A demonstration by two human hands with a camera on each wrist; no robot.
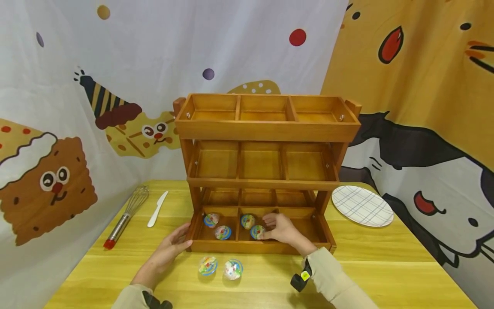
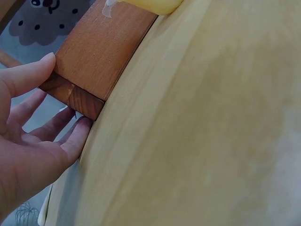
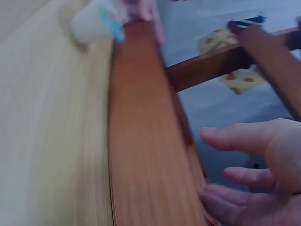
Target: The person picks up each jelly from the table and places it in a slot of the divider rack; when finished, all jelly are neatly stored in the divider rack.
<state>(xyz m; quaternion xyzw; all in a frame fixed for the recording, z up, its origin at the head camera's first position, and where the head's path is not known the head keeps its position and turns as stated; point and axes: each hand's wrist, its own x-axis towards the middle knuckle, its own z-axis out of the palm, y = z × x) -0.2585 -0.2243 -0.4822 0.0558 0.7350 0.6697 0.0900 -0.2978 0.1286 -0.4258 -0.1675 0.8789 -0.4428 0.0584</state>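
A three-tier wooden rack (image 1: pixel 266 131) stands on the table, each tier split into compartments. My left hand (image 1: pixel 170 248) grips the front left corner of its bottom tray (image 1: pixel 262 246), thumb on the front board and fingers around the end in the left wrist view. My right hand (image 1: pixel 283 229) is inside the middle bottom compartment, fingers spread beside a small jelly cup (image 1: pixel 257 232) with a colourful lid. Another jelly cup (image 1: pixel 248 221) sits behind it. The left compartment holds two more, one a jelly cup (image 1: pixel 223 232) near the front. In the right wrist view, the right fingers (image 3: pixel 235 136) are apart with nothing between them.
Two jelly cups, one a cup (image 1: pixel 233 269) with a pale lid, stand on the table before the rack. A whisk (image 1: pixel 125 216) and a white knife (image 1: pixel 157 209) lie left. A checked oval plate (image 1: pixel 362 206) is at right. Printed cloth (image 1: pixel 247 47) hangs behind.
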